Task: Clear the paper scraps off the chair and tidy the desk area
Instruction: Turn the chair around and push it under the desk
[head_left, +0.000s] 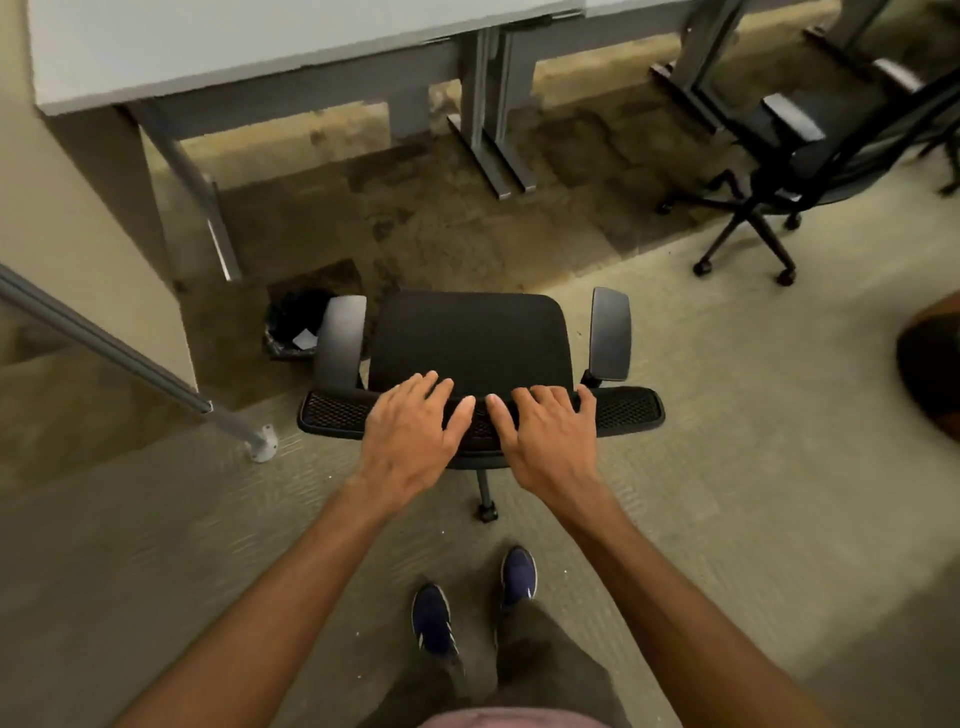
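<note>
A black office chair (470, 340) stands in front of me, facing the white desk (218, 47). Its seat is bare, with no scraps showing on it. My left hand (413, 434) and my right hand (545, 439) both rest on the top edge of the chair's mesh backrest (631, 410), fingers curled over it. Left of the chair a small black bin (291, 325) sits on the floor under the desk, with a white paper scrap (305, 339) inside it.
A second black chair (810, 156) on castors stands at the back right. Grey desk legs (493, 119) rise behind the chair. A slanted metal rail (130, 358) is bolted to the floor at the left. A dark round object (935, 369) lies at the right edge.
</note>
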